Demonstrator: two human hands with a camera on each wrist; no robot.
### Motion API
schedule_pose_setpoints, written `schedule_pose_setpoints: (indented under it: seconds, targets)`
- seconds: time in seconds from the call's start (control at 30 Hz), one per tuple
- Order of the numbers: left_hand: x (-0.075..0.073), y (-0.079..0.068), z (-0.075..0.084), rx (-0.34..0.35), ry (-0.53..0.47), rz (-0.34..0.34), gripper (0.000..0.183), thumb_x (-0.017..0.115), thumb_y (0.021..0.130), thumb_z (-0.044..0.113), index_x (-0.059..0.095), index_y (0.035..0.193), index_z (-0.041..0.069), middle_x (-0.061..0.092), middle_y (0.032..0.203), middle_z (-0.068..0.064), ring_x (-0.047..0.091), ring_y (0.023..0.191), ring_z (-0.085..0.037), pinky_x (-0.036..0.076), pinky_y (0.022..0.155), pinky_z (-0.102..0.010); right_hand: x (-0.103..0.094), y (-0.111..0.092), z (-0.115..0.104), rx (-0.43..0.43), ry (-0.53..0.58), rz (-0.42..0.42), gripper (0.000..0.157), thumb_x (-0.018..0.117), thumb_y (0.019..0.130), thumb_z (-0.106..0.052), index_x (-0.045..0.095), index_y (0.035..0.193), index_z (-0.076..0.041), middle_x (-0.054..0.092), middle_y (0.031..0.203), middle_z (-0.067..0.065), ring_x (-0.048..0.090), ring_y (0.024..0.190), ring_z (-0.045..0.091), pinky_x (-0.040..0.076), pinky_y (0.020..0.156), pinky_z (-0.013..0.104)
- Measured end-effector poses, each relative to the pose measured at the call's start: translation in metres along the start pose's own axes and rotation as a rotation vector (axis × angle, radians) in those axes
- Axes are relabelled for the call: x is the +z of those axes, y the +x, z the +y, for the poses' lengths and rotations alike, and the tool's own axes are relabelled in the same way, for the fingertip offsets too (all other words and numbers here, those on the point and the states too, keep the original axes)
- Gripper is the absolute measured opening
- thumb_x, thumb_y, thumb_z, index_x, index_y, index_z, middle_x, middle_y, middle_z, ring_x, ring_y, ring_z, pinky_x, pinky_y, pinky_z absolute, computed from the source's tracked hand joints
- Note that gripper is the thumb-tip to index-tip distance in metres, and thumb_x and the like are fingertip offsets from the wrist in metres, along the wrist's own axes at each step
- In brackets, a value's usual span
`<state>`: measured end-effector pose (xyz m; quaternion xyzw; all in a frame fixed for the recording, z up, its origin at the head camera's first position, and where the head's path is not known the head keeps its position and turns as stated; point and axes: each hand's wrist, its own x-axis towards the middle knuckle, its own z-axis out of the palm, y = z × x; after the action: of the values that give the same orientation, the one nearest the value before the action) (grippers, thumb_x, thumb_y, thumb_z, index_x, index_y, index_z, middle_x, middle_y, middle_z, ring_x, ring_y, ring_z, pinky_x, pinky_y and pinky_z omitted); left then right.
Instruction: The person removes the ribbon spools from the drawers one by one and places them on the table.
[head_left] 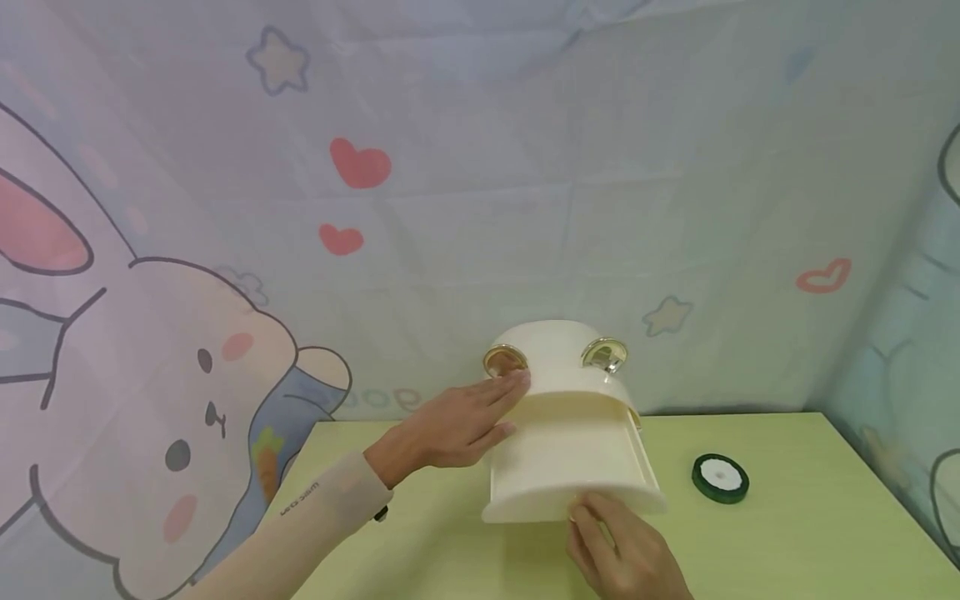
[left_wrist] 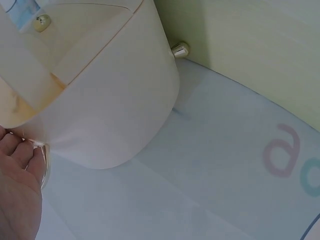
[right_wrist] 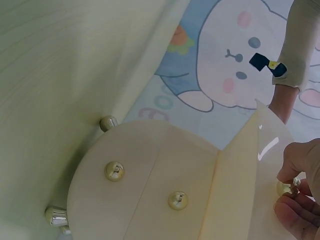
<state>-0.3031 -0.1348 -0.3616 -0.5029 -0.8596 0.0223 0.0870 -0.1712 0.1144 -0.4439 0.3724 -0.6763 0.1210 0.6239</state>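
Note:
A cream rounded storage box [head_left: 555,337] with gold ear-like rings [head_left: 603,354] stands on the table, its top drawer [head_left: 570,450] pulled out. The drawer's inside shows bare cream plastic. My right hand [head_left: 633,550] pinches the drawer's gold knob [right_wrist: 284,188] between thumb and fingers. Against the box's upper left, beside the other gold ring [head_left: 504,358], my left hand [head_left: 465,423] rests with its fingers extended. In the left wrist view, that hand's fingertips touch the box's edge. Lower drawers with round gold knobs [right_wrist: 114,171] appear closed in the right wrist view.
A green-edged ribbon roll [head_left: 720,477] with a white centre lies right of the box on the light green table [head_left: 795,517]. Short metallic legs [right_wrist: 56,216] hold the box up. A printed cloth backdrop [head_left: 465,317] hangs close behind it.

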Motion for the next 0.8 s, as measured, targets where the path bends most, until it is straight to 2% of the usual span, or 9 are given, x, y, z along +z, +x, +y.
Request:
schedule_pose_setpoints:
  seconds: [0.43, 0.8]
  targets:
    - [0.000, 0.003, -0.002, -0.007, -0.012, -0.002, 0.066, 0.031, 0.116, 0.041, 0.013, 0.169, 0.007, 0.018, 0.177, -0.011, 0.027, 0.163, -0.025, 0.035, 0.128, -0.042, 0.007, 0.004, 0.007, 0.022, 0.005, 0.028, 0.028, 0.054, 0.101, -0.008, 0.071, 0.083, 0.005, 0.068, 0.083, 0.015, 0.065, 0.067, 0.022, 0.054, 0.059, 0.025]
    - [0.000, 0.001, -0.003, -0.027, -0.043, -0.013, 0.065, 0.030, 0.116, 0.042, 0.014, 0.170, 0.008, 0.019, 0.177, -0.010, 0.028, 0.163, -0.026, 0.035, 0.128, -0.043, 0.022, 0.001, 0.013, 0.095, -0.005, -0.041, 0.030, 0.052, 0.104, -0.013, 0.072, 0.088, 0.003, 0.068, 0.088, 0.015, 0.067, 0.069, 0.024, 0.058, 0.061, 0.031]
